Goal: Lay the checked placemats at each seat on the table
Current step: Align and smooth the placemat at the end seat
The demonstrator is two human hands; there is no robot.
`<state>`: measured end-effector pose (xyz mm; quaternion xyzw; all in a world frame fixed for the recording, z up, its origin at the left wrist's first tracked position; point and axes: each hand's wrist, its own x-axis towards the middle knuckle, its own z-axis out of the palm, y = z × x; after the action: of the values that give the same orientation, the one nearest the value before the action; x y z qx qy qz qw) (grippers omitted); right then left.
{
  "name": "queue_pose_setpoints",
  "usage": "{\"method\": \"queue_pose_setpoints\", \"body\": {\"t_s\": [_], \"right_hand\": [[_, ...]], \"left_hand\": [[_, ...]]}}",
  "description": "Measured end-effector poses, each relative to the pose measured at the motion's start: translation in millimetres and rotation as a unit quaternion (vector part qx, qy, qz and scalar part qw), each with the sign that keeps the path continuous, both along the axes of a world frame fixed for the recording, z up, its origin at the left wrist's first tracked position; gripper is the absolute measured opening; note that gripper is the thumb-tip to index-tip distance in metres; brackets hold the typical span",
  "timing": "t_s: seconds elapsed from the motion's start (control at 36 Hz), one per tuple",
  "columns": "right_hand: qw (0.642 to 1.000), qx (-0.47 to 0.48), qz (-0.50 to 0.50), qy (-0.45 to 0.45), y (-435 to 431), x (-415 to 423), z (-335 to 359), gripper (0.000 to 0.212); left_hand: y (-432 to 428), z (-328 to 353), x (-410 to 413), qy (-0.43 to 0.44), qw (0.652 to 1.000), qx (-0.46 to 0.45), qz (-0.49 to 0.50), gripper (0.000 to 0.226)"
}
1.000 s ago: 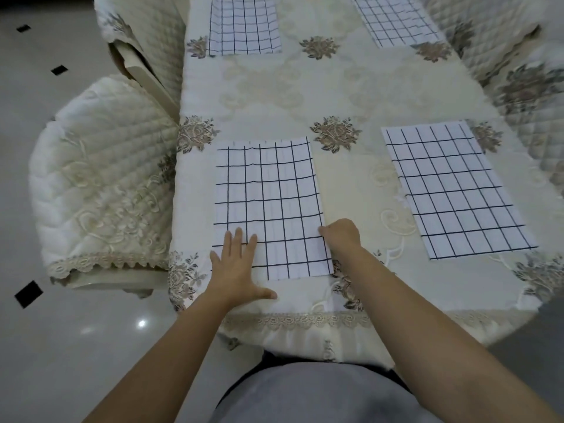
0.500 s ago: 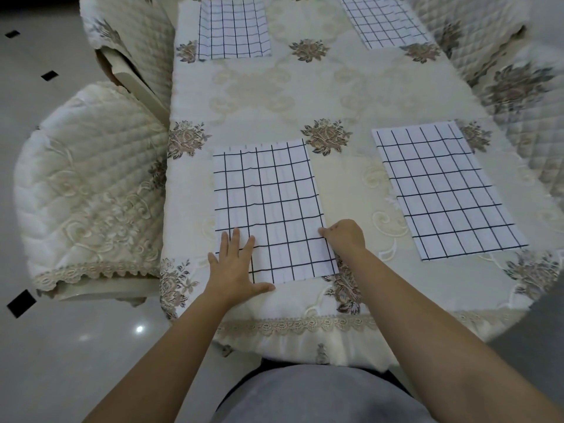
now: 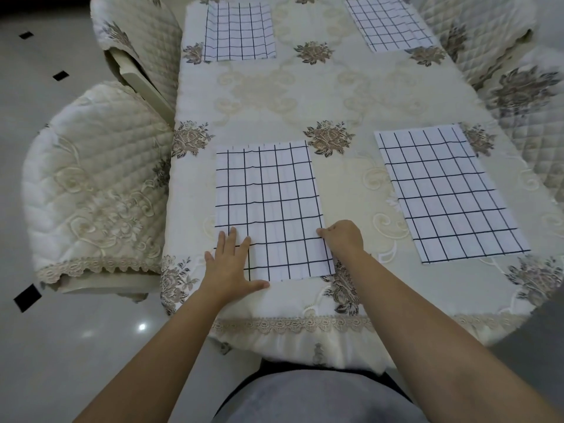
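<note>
The near-left placemat [image 3: 268, 209] lies flat on the table [image 3: 335, 96], its long axis running away from the person, its short edge close to the table's near edge. The left hand [image 3: 232, 264] rests spread wide and flat on its near-left corner. The right hand [image 3: 343, 239], curled narrow, pinches its right edge. Both hands touch it. The cloth is white with black checks, slightly wrinkled. Three other placemats lie farther along the table.

Home dining room: clothed table [image 3: 335, 96], quilted chairs [image 3: 100, 184]

Dim, soft light; floor [image 3: 142, 327] glare; curved edges.
</note>
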<state>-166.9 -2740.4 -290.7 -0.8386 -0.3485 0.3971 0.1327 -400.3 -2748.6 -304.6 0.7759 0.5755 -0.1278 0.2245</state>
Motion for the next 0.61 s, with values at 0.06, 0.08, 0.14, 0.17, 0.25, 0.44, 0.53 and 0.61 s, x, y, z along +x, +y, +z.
{"method": "queue_pose_setpoints", "body": {"t_s": [0.06,0.08,0.14,0.17,0.25,0.44,0.53,0.61], "right_hand": [[1.0,0.002,-0.005,0.0,0.1,-0.2,-1.5,0.051],[1.0,0.004,-0.007,0.0,-0.1,-0.3,-2.4,0.051],[1.0,0.007,-0.009,-0.001,-0.2,-0.6,-3.4,0.051],[1.0,0.007,-0.009,-0.002,-0.2,-0.7,-3.2,0.051],[1.0,0.005,-0.009,-0.007,0.2,-0.9,-3.8,0.052],[0.999,0.008,0.016,-0.043,0.0,-3.4,-7.2,0.047],[0.998,0.017,0.022,-0.049,-1.0,-4.4,-5.6,0.034],[0.998,0.035,0.009,-0.046,-1.8,-7.2,-1.8,0.032]], "left_hand": [[-0.2,-0.5,-0.2,0.003,1.0,0.001,-0.002,0.106],[-0.4,-0.8,-0.1,0.003,1.0,0.001,-0.002,0.106],[0.0,-1.1,-0.3,0.003,1.0,0.0,-0.003,0.106],[0.1,-1.0,-0.3,0.003,1.0,0.0,-0.003,0.106],[0.4,-0.9,-0.6,0.001,1.0,-0.001,-0.002,0.106],[0.0,-0.7,-1.2,-0.007,1.0,-0.004,-0.002,0.106],[0.8,-0.9,-1.0,-0.003,1.0,-0.009,-0.003,0.107],[1.3,1.2,-0.4,0.0,1.0,-0.016,-0.002,0.106]]}}
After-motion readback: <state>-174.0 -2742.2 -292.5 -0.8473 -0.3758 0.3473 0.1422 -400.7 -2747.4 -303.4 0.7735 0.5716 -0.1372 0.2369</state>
